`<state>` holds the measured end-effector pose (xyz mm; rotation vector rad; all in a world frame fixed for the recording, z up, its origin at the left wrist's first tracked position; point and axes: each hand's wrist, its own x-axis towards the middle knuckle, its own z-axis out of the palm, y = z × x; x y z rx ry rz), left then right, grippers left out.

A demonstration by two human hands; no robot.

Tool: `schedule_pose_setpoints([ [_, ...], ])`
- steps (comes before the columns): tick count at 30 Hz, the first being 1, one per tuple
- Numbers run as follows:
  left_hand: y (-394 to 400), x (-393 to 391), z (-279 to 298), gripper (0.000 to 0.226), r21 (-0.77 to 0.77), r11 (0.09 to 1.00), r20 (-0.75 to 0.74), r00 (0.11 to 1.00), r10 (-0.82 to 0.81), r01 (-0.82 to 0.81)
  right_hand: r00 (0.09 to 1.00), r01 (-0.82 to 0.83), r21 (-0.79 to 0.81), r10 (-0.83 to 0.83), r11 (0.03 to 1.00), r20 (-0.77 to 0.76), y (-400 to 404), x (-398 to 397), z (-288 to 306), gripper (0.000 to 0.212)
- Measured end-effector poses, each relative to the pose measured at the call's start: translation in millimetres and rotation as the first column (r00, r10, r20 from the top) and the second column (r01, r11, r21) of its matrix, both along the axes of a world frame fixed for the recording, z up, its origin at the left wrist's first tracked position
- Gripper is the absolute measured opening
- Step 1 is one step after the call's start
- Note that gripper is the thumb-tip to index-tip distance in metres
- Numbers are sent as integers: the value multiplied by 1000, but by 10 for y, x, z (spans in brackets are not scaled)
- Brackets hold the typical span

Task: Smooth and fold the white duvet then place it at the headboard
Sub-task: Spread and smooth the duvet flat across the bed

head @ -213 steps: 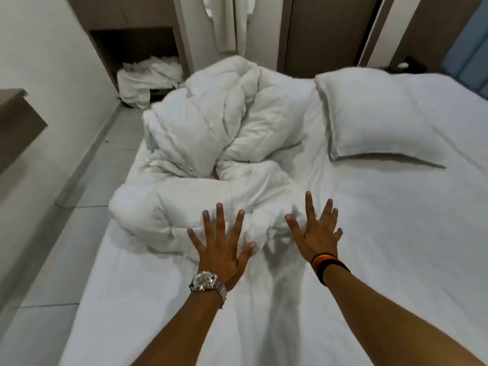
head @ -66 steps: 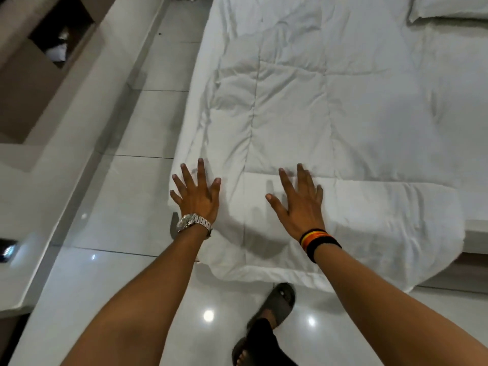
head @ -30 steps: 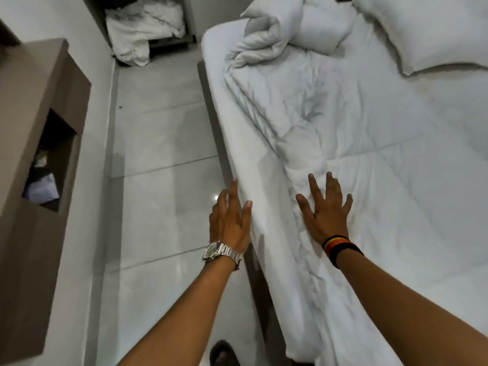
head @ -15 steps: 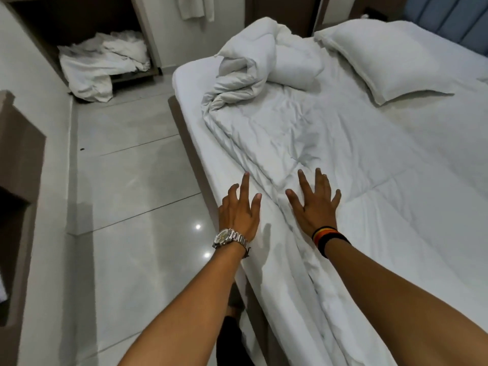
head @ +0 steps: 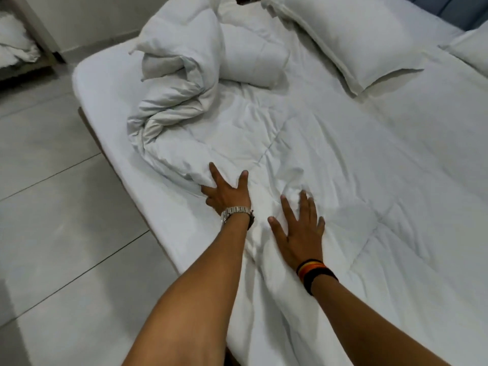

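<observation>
1. Crumpled white linen is sitting at the far left edge, cut off by the frame, beside the pale tiled floor
2. The white duvet is lying across the bed, its far end still bunched in a rumpled heap near the bed's left corner, the nearer part spread but creased
3. The left hand is resting on the duvet's left edge, index finger and thumb spread; its other fingers are disappearing into the folds, so I cannot tell whether they are gripping
4. A metal watch is showing on that wrist; no writing is legible
5. The right hand is pressing flat on the duvet, fingers splayed, with a striped wristband behind it
6. A pillow is lying at upper right, well apart from both hands; another is being cut off at the right edge
</observation>
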<state>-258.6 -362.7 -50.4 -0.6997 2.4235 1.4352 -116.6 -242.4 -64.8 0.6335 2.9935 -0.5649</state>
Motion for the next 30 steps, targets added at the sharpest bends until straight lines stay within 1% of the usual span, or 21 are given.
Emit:
schedule_pose_setpoints([
  [3, -85, -136, 25, 82, 129, 992, -96, 995, 11, 1, 999, 30, -15, -29, 999, 12, -53, -42, 39, 73],
  [4, -224, -200, 45, 77, 144, 989, -162, 987, 12, 12, 999, 48, -45, -48, 998, 6, -70, -67, 72, 71],
  [5, -423, -278, 49, 71, 107, 994, -266, 964, -1, 30, 998, 67, -83, -68, 994, -8, -92, -84, 111, 70],
  [6, -676, -346, 57, 67, 30, 998, -373, 927, -35, 50, 996, 80, -116, -82, 990, -19, -111, -81, 139, 68],
  [7, -974, -436, 77, 64, -69, 995, -448, 888, -100, 78, 996, 88, -131, -91, 987, -19, -140, -73, 152, 68],
  [8, -1282, -501, 88, 62, -155, 982, -475, 864, -170, 108, 997, 82, -125, -82, 989, 4, -182, -57, 151, 67],
  [9, -1585, -517, 100, 60, -211, 967, -456, 861, -227, 143, 997, 66, -96, -61, 993, 49, -257, -20, 108, 68],
  [10, -1865, -490, 93, 59, -230, 960, -410, 878, -246, 162, 993, 41, -54, -35, 998, 113, -356, 38, 45, 70],
  [11, -2092, -424, 68, 59, -223, 964, -363, 906, -219, 144, 983, 22, -18, -18, 1000, 184, -447, 106, -27, 74],
  [13, -2426, -412, 24, 60, -202, 977, -269, 955, -125, 71, 958, 67, 24, -71, 997, 278, -650, 99, -116, 83],
  [15, -2593, -440, -43, 59, -178, 979, -198, 970, -138, 103, 939, 105, 47, -115, 993, 323, -832, -21, -94, 84],
  [16, -2596, -470, -51, 60, -154, 979, -192, 968, -162, 133, 942, 109, 53, -120, 993, 313, -897, -106, -63, 84],
  [18, -2532, -617, 11, 63, -131, 976, -235, 951, -199, 172, 961, 106, 52, -116, 993, 251, -1029, -373, 7, 83],
  [19, -2452, -712, 64, 62, -151, 970, -276, 934, -226, 190, 971, 107, 38, -112, 994, 213, -1084, -533, 48, 82],
  [22, -2155, -1087, 231, 61, -278, 923, -348, 868, -356, 267, 989, 117, 5, -117, 993, 94, -1195, -1065, 191, 75],
  [24, -1947, -1357, 311, 62, -352, 871, -394, 790, -469, 342, 992, 124, -1, -124, 992, 36, -1180, -1461, 284, 72],
  [26, -1739, -1613, 354, 63, -454, 796, -450, 668, -593, 401, 991, 135, -9, -135, 991, -15, -1089, -1838, 364, 70],
  [27, -1642, -1772, 364, 65, -526, 755, -472, 604, -643, 392, 989, 143, -7, -143, 990, -30, -1028, -2031, 395, 70],
  [28, -1557, -1944, 367, 71, -582, 725, -471, 574, -670, 368, 986, 159, -9, -159, 987, -41, -951, -2219, 416, 70],
  [29, -1482, -2130, 372, 83, -614, 711, -449, 589, -672, 343, 983, 176, -12, -177, 984, -53, -865, -2414, 424, 71],
  [30, -1406, -2332, 363, 100, -628, 709, -418, 628, -656, 322, 980, 189, -9, -189, 982, -57, -775, -2605, 425, 72],
])
